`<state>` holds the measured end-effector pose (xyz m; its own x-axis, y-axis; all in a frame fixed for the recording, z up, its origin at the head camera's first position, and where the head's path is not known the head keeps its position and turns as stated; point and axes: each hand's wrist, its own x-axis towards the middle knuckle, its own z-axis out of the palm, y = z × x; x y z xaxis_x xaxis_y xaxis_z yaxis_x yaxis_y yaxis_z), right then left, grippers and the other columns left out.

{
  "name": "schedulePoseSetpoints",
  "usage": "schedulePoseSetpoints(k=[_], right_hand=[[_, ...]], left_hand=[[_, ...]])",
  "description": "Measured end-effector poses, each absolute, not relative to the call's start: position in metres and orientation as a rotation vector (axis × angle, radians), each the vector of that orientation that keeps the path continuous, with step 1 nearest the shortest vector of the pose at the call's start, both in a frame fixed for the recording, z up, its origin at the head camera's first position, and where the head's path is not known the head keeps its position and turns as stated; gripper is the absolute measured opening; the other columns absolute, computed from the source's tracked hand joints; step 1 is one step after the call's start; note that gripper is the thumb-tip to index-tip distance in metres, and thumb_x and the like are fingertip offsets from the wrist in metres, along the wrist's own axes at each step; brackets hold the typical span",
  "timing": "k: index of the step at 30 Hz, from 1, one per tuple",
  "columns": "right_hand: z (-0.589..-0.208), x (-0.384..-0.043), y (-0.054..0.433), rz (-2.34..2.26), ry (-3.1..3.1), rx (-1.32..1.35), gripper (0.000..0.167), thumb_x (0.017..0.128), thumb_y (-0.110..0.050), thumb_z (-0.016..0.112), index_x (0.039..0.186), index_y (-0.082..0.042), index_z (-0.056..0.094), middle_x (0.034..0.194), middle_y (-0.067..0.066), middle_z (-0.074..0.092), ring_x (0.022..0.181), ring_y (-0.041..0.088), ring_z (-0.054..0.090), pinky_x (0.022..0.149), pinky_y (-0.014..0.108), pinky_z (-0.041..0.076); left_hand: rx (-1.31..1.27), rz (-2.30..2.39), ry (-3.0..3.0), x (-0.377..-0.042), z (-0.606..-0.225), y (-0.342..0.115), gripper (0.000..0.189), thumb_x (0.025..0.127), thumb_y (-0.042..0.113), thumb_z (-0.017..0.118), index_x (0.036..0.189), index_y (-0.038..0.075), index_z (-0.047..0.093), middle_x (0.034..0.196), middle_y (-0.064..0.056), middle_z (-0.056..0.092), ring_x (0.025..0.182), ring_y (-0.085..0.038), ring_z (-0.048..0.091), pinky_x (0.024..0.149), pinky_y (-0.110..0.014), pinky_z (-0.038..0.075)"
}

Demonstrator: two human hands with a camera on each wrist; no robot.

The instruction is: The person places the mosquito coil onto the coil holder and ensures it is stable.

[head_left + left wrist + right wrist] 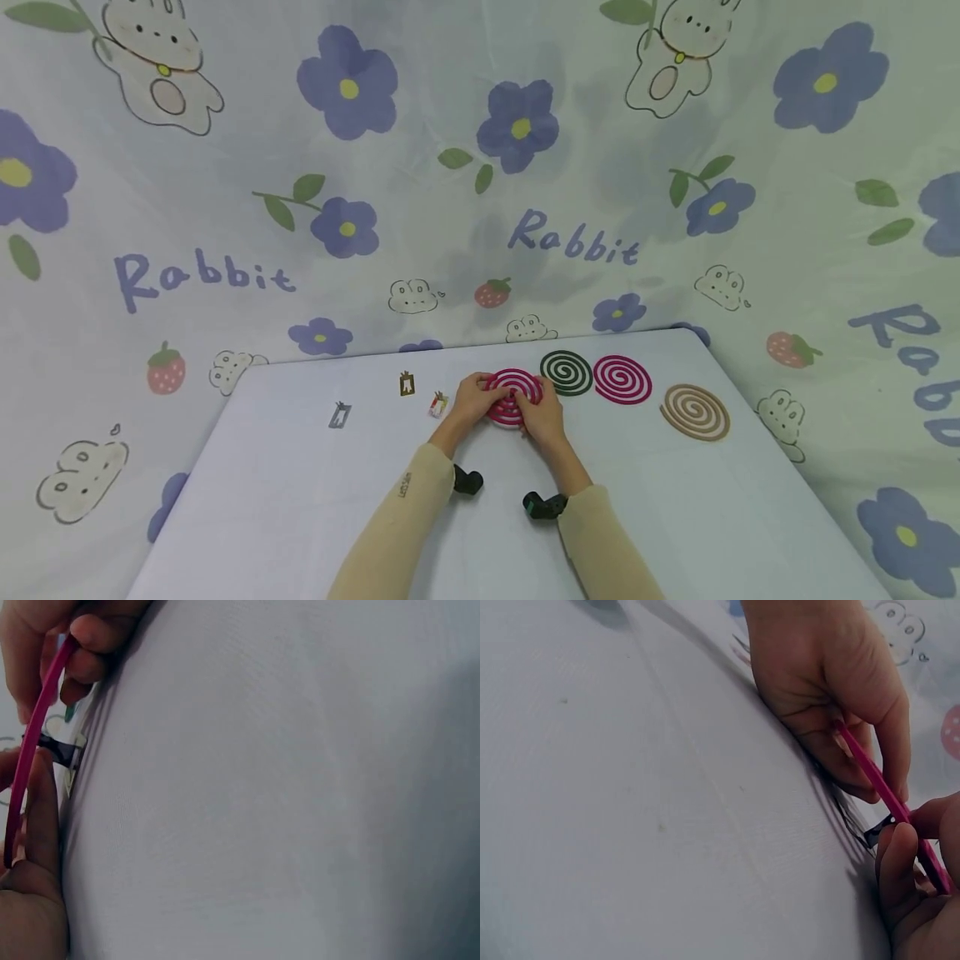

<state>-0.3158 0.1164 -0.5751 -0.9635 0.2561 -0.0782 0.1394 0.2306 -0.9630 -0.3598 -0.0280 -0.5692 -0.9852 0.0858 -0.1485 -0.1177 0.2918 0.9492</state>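
Both hands grip a magenta mosquito coil [512, 372] in front of the body, with the thumbs near its centre. My left hand [472, 402] holds the left rim and my right hand [547, 414] the right rim. Edge-on in the left wrist view, the coil [28, 754] has a small dark metal piece [60, 750] jutting from its underside near the middle. This metal piece [877, 832] also shows beside the right fingertips in the right wrist view. Its inner end is hidden by coil and fingers.
Right of the hands lie a dark green coil [566, 372], another magenta coil [622, 380] and a tan coil [695, 412]. Small cut-out metal pieces lie to the left: a silver one [340, 415], a bronze one [407, 383] and a red-and-white one [438, 405]. A patterned curtain [420, 183] stands behind the table.
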Motion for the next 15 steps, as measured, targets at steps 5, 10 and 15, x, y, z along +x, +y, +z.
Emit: schedulePoseSetpoints(k=[5,10,15], right_hand=[[-0.5737,-0.3148,0.1179,1.878,-2.359,-0.397,0.058,0.093,-0.020,0.066,0.143,-0.009,0.038,0.118,0.028,0.057,0.040,0.017,0.053,0.039,0.028,0.048],[-0.5712,-0.3153,0.1178,1.855,-2.381,-0.395,0.059,0.093,-0.021,0.066,0.143,-0.009,0.037,0.120,0.028,0.056,0.040,0.016,0.053,0.039,0.028,0.048],[-0.5696,-0.3141,0.1168,1.848,-2.399,-0.413,0.060,0.092,-0.021,0.066,0.144,-0.008,0.037,0.123,0.028,0.055,0.040,0.017,0.053,0.040,0.029,0.048]], left_hand=[[-0.016,1.766,2.379,-0.3598,-0.5682,-0.0285,0.053,0.086,0.030,0.076,0.125,0.000,0.057,0.116,-0.015,0.064,0.102,-0.021,0.062,0.086,-0.034,0.053],[-0.001,1.782,2.380,-0.3602,-0.5679,-0.0297,0.054,0.085,0.030,0.076,0.126,-0.001,0.057,0.119,-0.016,0.062,0.105,-0.023,0.060,0.089,-0.036,0.051],[-0.010,1.787,2.372,-0.3602,-0.5689,-0.0300,0.053,0.085,0.029,0.076,0.126,0.000,0.057,0.119,-0.016,0.063,0.104,-0.023,0.062,0.088,-0.035,0.052]])
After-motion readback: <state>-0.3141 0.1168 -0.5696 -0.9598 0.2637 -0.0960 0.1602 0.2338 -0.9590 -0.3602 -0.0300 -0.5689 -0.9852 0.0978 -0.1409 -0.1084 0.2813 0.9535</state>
